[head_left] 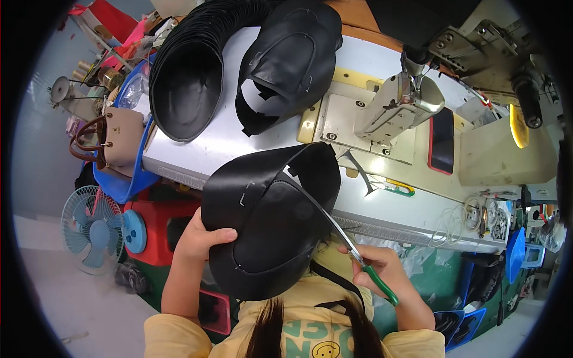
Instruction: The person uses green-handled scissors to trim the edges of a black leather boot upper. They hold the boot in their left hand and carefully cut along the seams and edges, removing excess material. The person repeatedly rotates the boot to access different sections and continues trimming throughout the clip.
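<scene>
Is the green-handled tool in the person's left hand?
No, the right hand holds the green-handled tool, while the left hand grips the curved black piece.

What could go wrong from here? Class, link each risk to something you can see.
The right hand holds scissors with the blades at or very near the black piece; a slip might nick its smooth surface.

The left hand grips that piece, so a stray cut could perhaps reach the fingers.

A yellow-and-green-handled tool lies nearby on the table and might get knocked.
</scene>
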Action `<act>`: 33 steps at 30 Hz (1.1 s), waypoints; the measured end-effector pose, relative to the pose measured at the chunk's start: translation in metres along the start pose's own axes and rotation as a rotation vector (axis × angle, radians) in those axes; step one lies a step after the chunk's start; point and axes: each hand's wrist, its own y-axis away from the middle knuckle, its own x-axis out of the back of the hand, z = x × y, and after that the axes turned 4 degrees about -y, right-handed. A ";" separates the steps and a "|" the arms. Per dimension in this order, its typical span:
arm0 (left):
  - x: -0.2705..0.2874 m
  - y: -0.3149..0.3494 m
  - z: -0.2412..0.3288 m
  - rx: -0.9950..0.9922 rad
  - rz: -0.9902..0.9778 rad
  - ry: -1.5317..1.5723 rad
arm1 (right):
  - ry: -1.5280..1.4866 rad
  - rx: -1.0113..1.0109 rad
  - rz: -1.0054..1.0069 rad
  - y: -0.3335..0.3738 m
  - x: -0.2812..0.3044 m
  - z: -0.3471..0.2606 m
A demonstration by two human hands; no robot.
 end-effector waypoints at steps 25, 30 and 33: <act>0.005 -0.010 0.003 -0.015 -0.144 -0.103 | 0.188 0.081 0.046 0.007 0.006 0.021; 0.006 -0.011 0.005 -0.006 -0.192 -0.170 | 0.129 0.135 0.035 -0.005 -0.001 0.022; 0.008 -0.009 0.008 -0.007 -0.197 -0.184 | 0.098 0.047 0.029 -0.002 -0.001 0.019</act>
